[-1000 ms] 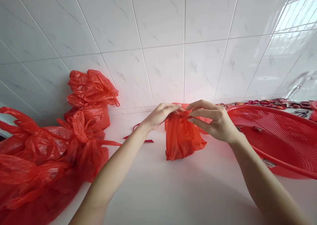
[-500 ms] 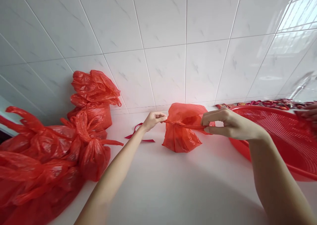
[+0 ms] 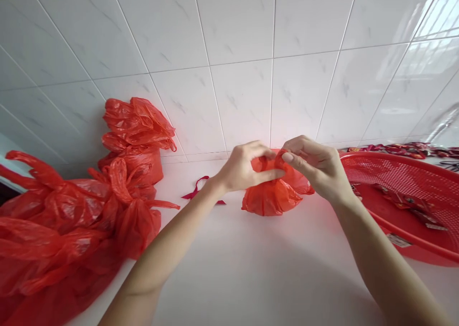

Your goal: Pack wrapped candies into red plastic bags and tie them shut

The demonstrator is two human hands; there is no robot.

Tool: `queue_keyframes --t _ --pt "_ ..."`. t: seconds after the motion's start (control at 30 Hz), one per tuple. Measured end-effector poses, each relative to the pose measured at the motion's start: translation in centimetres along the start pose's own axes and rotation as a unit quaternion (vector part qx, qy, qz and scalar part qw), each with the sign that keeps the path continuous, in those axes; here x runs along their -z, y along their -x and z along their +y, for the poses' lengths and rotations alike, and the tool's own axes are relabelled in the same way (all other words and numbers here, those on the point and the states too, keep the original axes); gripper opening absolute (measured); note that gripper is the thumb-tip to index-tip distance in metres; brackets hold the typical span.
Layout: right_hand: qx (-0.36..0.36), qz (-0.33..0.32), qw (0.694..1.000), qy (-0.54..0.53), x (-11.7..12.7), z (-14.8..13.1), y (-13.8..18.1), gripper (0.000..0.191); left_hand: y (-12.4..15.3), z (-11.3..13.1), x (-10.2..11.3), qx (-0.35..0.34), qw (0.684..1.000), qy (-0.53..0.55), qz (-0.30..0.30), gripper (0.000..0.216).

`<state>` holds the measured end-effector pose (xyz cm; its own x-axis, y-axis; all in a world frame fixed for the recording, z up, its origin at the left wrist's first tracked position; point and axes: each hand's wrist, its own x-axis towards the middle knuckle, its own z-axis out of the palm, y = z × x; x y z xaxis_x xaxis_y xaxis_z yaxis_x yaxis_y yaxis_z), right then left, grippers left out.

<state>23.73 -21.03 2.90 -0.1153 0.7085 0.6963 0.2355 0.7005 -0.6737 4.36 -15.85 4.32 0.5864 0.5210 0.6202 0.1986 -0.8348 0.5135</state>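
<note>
A small red plastic bag [image 3: 270,199] sits on the white counter [image 3: 251,273] close to the tiled wall. My left hand [image 3: 244,168] is closed on the bag's top from the left, fingers curled round one handle strip. My right hand [image 3: 315,168] pinches the other handle strip from the right. Both hands meet above the bag, and their fingers hide the bag's neck.
A heap of tied red plastic bags [image 3: 71,211] fills the counter's left side. A red mesh basket [image 3: 405,197] with a few wrapped items stands at the right. A dark red ribbon [image 3: 197,190] lies behind my left wrist. Small wrapped items [image 3: 398,149] line the wall at the far right.
My hands had pulled the bag's handle strips apart sideways; now they have come back together over the bag's top. The bag sits lower and more squashed.
</note>
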Motion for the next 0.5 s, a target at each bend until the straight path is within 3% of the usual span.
queue_keyframes --t 0.13,0.23,0.3,0.37,0.5 --pt "0.005 -0.023 0.999 -0.023 0.3 0.6 -0.1 0.025 0.0 1.0 -1.6 -0.019 1.000 0.017 0.000 0.012" --pt "-0.036 -0.147 0.988 -0.036 0.8 1.1 0.1 0.045 0.1 1.5 -1.4 -0.002 0.999 0.031 0.038 0.019" --pt "-0.068 -0.242 0.968 -0.020 0.7 1.8 0.4 0.035 -0.1 1.9 -0.9 -0.005 0.996 0.046 0.070 0.021" --pt "-0.103 -0.296 0.950 -0.016 0.2 2.4 0.6 0.038 -0.3 2.0 -0.4 -0.017 0.992 0.068 0.110 0.020" --pt "-0.108 -0.272 0.955 -0.051 -0.9 3.0 0.9 0.045 -0.4 1.6 0.7 0.003 0.970 0.125 0.207 0.018"
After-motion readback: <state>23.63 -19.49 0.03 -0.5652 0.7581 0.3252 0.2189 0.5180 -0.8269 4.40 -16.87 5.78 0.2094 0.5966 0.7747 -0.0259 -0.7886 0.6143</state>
